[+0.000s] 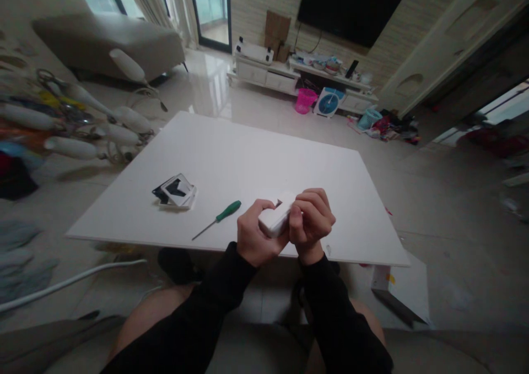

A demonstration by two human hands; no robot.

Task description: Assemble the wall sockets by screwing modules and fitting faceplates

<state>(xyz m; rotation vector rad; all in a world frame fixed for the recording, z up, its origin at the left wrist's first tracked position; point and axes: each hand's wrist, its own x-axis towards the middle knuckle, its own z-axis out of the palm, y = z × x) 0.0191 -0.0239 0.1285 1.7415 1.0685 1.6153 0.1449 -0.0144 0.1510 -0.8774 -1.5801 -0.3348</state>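
Note:
My left hand (253, 236) is closed around a small white box-shaped object (273, 220), held just above the near edge of the table. At the object's right end, the curled fingers and thumb of my right hand (313, 220) are pressed against it. What kind of object it is, I cannot make out, and the fingers hide much of its far side. A screwdriver (228, 211) with a green handle lies to the left of my hands, its shaft pointing toward me. Farther left sits a small pile of white frames and dark flat pieces (179, 191).
The white table (264, 153) spans the space before me. A white panel-like piece (407, 286) stands below its right corner. Lamp-like white fittings (124, 120) crowd the left side. Beyond are a low cabinet (264, 76), a pink bin (306, 101) and a blue fan (329, 103).

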